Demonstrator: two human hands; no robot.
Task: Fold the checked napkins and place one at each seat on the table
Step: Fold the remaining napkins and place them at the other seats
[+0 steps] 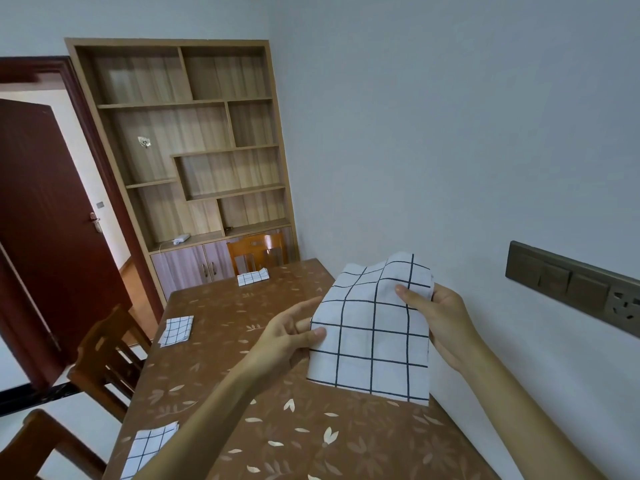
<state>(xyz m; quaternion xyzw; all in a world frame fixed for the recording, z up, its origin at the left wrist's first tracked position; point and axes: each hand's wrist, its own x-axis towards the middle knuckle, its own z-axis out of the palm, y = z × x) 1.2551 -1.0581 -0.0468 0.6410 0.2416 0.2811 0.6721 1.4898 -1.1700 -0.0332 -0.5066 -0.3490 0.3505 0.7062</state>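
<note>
Head view: three folded napkins (252,277) (176,330) (149,448) already lie at seats; your left grip (287,337) and right grip (440,317) pinch the fourth napkin (374,334), unplaced.

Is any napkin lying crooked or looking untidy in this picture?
Only small things. The left-side napkin lies slightly turned against the table edge. The held napkin has a rumpled, uneven top edge. The far napkin looks neat.
</note>
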